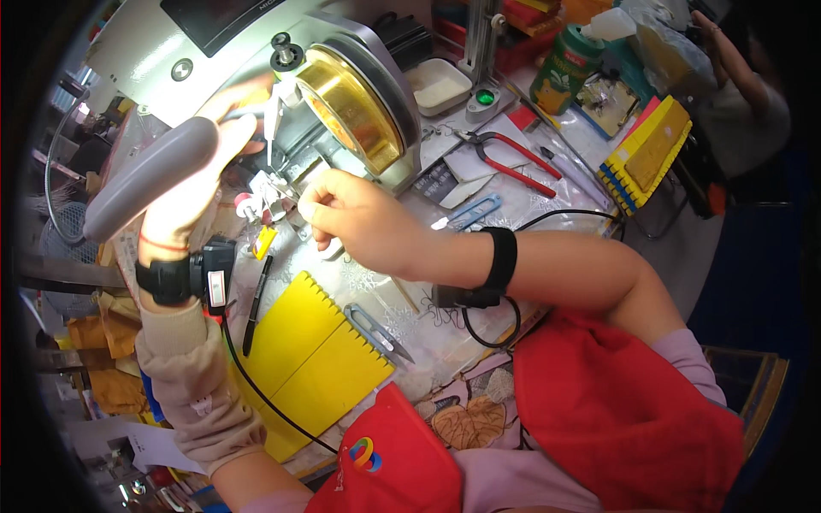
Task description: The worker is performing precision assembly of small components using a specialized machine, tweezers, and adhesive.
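Observation:
My right hand (355, 214) is closed, its fingers curled down beside a small metal fixture (272, 195) under the bright light. What they pinch is hidden. My left hand (192, 192) reaches up on the fixture's other side, partly behind a grey rounded lamp arm (154, 178). Glare and blur wash out its fingers, near a thin white pointed part (272, 124) of the bench machine (145, 64). A wide gold reel (355, 107) is mounted on that machine. Close to the fixture lie a small yellow piece (265, 243) and a black pen (256, 305).
Yellow ridged boards (308, 363) with grey thread snips (376, 332) lie in front. Red-handled pliers (513, 162), a blue cutter (475, 210), a white dish (438, 85) and a green jar (566, 68) stand to the right. Cables run from both wrists. Another person's arm (740, 73) shows far right.

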{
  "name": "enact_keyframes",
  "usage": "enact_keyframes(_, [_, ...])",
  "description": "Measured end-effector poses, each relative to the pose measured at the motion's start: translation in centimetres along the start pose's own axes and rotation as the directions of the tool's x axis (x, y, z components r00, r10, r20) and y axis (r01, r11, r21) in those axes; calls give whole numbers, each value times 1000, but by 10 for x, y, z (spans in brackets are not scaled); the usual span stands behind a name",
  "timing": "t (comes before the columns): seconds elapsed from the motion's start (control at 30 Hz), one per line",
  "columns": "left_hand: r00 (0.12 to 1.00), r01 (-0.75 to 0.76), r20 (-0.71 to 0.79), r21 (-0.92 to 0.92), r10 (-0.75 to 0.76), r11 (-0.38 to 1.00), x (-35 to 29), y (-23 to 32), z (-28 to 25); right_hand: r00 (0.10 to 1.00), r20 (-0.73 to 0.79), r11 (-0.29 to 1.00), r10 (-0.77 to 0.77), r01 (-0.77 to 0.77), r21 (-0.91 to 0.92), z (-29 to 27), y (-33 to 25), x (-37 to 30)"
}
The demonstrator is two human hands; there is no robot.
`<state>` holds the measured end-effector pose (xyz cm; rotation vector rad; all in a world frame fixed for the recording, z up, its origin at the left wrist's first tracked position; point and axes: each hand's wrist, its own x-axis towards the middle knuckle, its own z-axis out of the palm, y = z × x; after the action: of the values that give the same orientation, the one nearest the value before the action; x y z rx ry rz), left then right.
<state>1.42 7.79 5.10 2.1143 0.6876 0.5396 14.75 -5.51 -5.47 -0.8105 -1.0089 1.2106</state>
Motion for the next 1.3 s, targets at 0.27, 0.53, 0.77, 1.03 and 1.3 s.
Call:
enact_keyframes(0.27, [920, 304, 354, -384, -165, 872, -17, -23, 6, 998, -51, 999, 42, -40, 25, 2, 12, 47])
enact_keyframes(0.53, [815, -294, 65, 903, 576, 314, -47, -6, 0, 962, 250, 777, 111, 72, -626, -39, -11, -23])
enact_keyframes(0.77, [837, -126, -364, 597, 407, 792, -72, 17, 26, 759, 648, -43, 59, 651, -758, -48, -14, -34])
enact_keyframes(1.03, [944, -133, -264, 247, 199, 960, -70, 16, 19, 851, 514, 191, -106, 525, -829, -46, -31, -35])
enact_keyframes(1.3, [936, -317, -324, -593, 141, 741, -52, -3, 25, 625, 514, 199, -587, 727, -657, -45, -59, -49])
